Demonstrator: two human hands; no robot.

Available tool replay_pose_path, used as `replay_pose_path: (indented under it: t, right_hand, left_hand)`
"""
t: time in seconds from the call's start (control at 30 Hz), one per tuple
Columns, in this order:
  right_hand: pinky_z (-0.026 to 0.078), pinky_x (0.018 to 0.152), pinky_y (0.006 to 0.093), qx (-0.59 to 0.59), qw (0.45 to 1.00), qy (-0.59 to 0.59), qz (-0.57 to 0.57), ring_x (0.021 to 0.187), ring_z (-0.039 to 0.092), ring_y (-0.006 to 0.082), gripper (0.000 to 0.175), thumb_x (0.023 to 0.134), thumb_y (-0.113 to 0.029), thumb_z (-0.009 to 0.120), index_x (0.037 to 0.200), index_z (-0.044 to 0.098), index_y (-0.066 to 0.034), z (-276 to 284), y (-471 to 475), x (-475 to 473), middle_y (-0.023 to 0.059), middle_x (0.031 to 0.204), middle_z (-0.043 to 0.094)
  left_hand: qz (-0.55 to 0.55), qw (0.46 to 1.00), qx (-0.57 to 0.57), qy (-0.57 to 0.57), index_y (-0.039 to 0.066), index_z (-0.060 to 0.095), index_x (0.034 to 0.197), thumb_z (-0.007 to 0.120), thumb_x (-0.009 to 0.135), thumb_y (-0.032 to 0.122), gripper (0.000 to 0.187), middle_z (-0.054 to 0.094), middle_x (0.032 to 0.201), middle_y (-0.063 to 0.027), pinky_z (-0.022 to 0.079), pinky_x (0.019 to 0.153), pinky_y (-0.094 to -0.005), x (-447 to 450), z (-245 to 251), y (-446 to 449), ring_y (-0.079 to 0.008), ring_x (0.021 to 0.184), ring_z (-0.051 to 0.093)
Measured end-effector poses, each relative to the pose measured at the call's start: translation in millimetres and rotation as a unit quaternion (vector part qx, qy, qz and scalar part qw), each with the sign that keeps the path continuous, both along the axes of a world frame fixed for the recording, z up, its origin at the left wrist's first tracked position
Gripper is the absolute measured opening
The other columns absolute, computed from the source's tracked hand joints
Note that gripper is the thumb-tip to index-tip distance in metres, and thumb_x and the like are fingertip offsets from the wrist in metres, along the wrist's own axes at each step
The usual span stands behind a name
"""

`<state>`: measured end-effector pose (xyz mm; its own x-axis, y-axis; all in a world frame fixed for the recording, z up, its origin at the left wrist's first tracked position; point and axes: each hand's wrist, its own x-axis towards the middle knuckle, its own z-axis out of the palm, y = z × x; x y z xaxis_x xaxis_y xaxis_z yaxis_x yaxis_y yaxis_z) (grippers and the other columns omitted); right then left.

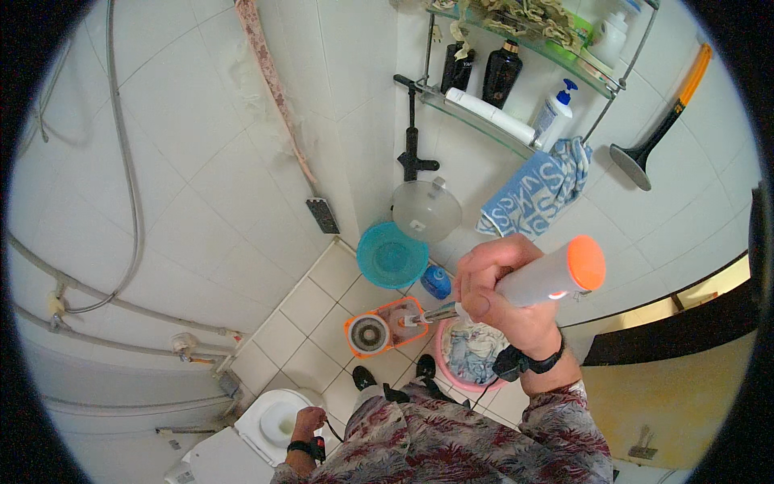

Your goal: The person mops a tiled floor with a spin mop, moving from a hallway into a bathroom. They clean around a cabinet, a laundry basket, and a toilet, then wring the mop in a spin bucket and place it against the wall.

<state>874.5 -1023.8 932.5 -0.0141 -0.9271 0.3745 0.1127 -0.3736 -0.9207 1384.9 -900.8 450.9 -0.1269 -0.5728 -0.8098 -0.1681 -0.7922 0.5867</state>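
Observation:
My right hand [505,290] is closed around the grey handle of a mop [538,279] with an orange end cap, held up near the camera. Its metal pole runs down towards an orange-rimmed mop bucket [388,327] on the tiled floor. In the bucket, a round spinner basket [369,334] shows on the left; the pole's lower end is over the other side, and the mop head is hard to make out. My left hand [311,418] hangs low beside the toilet; its fingers look curled, and whether it holds anything is hidden.
A pink basin [444,369] of cloths stands right of the bucket. Behind are a turquoise basin [387,266], a translucent basin [427,215] and a blue container [436,282]. The open toilet [254,417] is at lower left. Glass shelves [484,124] and a blue towel [526,193] are on the wall.

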Motion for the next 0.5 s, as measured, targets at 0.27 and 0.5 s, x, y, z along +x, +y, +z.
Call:
replay_pose_path:
  t: [0.27,0.5]
  right_hand:
    - [0.051,0.070,0.0296,0.144,0.956,0.238,-0.093,0.078,0.063,0.0123,0.018,0.090,-0.012,0.074,0.107,0.072,-0.0052,-142.8,-21.4,7.9,0.0017,0.092,0.068]
    - [0.052,0.070,0.0301,0.242,0.922,0.303,-0.004,0.078,0.064,0.0118,0.019,0.092,-0.017,0.075,0.106,0.071,-0.0049,-136.1,-24.3,26.7,0.0018,0.087,0.069]
  left_hand:
    - [-0.482,0.713,-0.479,-0.171,0.006,0.070,0.087,0.069,0.089,0.015,0.009,0.072,0.079,-0.0063,0.054,0.061,-0.0348,7.0,-28.2,3.0,-0.0197,0.073,0.070]
    - [0.148,0.988,0.011,0.040,0.002,0.066,0.079,0.068,0.087,0.009,0.011,0.066,0.071,-0.0056,0.049,0.053,-0.0295,0.6,-45.0,13.9,-0.0153,0.061,0.063]
